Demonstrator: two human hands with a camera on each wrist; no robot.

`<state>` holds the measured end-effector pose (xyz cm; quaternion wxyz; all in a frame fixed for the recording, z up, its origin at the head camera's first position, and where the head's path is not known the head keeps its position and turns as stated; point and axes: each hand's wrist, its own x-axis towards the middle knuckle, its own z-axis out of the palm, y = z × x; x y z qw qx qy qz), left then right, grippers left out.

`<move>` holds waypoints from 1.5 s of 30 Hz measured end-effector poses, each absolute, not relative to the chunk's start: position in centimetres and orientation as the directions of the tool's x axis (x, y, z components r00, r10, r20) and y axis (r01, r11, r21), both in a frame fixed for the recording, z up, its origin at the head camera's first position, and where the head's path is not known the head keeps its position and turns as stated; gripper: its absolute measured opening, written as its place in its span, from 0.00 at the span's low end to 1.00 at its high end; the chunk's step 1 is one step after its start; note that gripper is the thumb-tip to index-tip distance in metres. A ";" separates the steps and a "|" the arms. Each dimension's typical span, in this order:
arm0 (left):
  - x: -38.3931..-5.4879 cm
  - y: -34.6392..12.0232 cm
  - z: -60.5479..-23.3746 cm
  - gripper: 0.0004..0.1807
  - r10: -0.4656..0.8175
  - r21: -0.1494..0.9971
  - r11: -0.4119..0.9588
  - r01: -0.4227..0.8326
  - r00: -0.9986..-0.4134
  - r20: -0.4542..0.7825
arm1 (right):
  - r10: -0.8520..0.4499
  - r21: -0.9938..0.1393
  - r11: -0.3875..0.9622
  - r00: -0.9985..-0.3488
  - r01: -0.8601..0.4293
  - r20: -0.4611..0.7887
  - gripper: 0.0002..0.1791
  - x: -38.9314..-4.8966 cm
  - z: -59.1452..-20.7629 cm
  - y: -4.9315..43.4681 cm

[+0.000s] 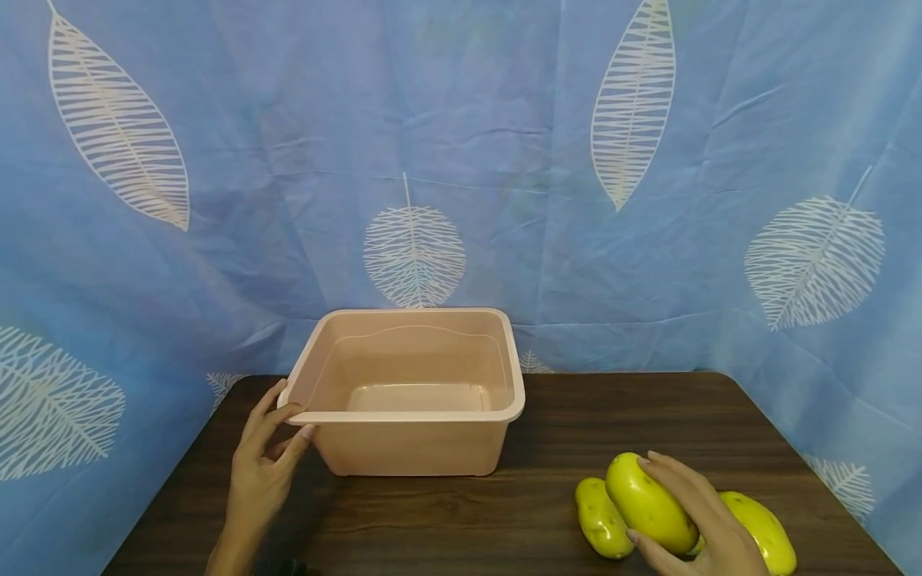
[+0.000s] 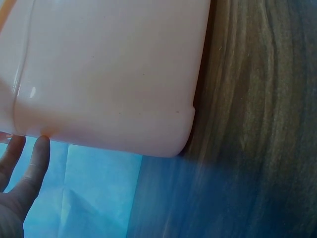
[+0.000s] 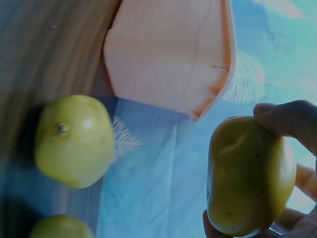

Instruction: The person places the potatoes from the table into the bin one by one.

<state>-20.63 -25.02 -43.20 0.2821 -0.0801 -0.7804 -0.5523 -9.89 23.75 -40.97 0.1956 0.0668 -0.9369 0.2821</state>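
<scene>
A beige plastic tub (image 1: pixel 414 448) stands upright on the table, its bare inner floor showing. My left hand (image 1: pixel 259 472) grips the tub's front left corner, thumb below the rim and fingers at the top edge. In the left wrist view, two of its fingertips touch the tub wall (image 2: pixel 109 84). My right hand (image 1: pixel 709 524) holds a yellow potato (image 1: pixel 648 504) between thumb and fingers; the right wrist view shows this dimpled, speckled potato (image 3: pixel 247 178) close up. Beside it lie another yellow potato (image 1: pixel 601 518) on the left and one more potato (image 1: pixel 767 532) on the right, partly behind my hand.
The dark wood-grain table (image 1: pixel 612 416) has rounded far corners. Behind it hangs a blue cloth (image 1: pixel 504 240) with white leaf prints, near the tub's far side. A small dark object (image 1: pixel 293 566) shows at the bottom edge, too cut off to identify.
</scene>
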 end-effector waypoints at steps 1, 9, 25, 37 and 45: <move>-20.7 -25.0 -43.2 0.17 -0.184 0.817 0.371 0.442 -0.827 0.531 | -0.027 -0.499 0.830 -0.911 -0.250 0.412 0.44 -10.1 -40.7 23.6; -20.8 -25.0 -43.1 0.17 -0.181 0.815 0.377 0.439 -0.828 0.530 | -0.092 -0.472 0.806 -0.863 -0.358 0.497 0.46 -10.9 -38.1 21.6; -21.0 -24.7 -43.6 0.17 -0.173 0.822 0.359 0.442 -0.833 0.525 | -0.164 -0.480 0.747 -0.828 -0.459 0.536 0.45 -12.5 -34.5 18.2; -21.0 -25.0 -43.4 0.17 -0.190 0.819 0.374 0.435 -0.828 0.527 | -0.246 -0.473 0.687 -0.788 -0.552 0.564 0.41 -15.3 -32.9 15.3; -20.9 -25.1 -43.6 0.17 -0.185 0.822 0.370 0.433 -0.833 0.522 | -0.302 -0.497 0.618 -0.768 -0.609 0.565 0.37 -17.3 -32.0 13.1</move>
